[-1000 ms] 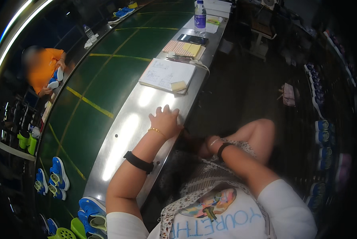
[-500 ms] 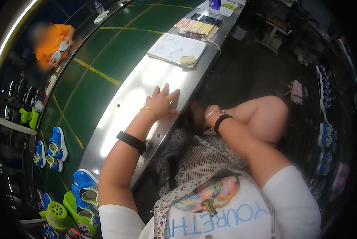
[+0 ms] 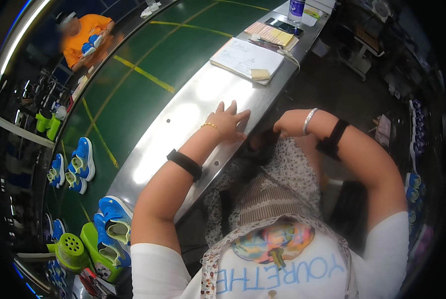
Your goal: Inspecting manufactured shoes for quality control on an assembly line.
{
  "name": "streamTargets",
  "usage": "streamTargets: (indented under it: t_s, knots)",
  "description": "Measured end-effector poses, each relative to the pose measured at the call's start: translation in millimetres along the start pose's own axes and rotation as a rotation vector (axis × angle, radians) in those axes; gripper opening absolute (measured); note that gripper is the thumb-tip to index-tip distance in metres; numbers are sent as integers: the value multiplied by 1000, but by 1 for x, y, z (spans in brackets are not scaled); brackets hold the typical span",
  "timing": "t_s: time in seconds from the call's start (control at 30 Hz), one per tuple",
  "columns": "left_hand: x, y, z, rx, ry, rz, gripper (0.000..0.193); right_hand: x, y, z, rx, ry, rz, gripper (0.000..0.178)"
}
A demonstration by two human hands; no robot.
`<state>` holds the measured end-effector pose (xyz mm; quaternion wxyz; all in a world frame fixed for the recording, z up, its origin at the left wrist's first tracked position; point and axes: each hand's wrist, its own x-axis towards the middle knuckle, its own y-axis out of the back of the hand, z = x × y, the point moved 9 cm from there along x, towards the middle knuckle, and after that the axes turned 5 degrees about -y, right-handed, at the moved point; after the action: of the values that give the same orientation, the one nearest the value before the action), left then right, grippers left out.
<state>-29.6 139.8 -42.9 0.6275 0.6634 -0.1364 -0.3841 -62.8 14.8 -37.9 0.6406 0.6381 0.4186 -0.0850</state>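
Observation:
My left hand (image 3: 228,122) lies on the bare metal ledge (image 3: 183,112) with its fingers spread, near the ledge's right edge. It holds nothing. Off that edge, above my lap, my right hand (image 3: 291,123) is bent downward with its fingers curled together. Just under its fingertips are a dark patch and my floral apron (image 3: 298,159); whatever the fingers hold is hidden. Ahead of my left hand lies an open notebook (image 3: 243,57) with a small tan block (image 3: 260,74) on its corner.
Blue shoes (image 3: 86,157) stand on the green conveyor belt (image 3: 148,55), others beside a lime-green holder (image 3: 91,239) nearby. Farther along the ledge are a phone (image 3: 283,26) and a bottle (image 3: 296,11). Across the belt, a person in orange (image 3: 81,37) holds blue shoes.
My right forearm has swung outward and the hand has risen from beside my knee. My left hand stays on the ledge. The person opposite has turned the shoes, soles no longer facing me.

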Motion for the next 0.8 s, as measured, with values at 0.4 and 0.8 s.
streamTargets:
  t_s: [0.4, 0.8]
  knots:
    - [-9, 10, -1, -21, -117, 76, 76, 22, -1, 22, 92, 70, 14, 35]
    - [-12, 10, -1, -2, -83, 37, 78, 22, -24, 42, 231, 120, 81, 35]
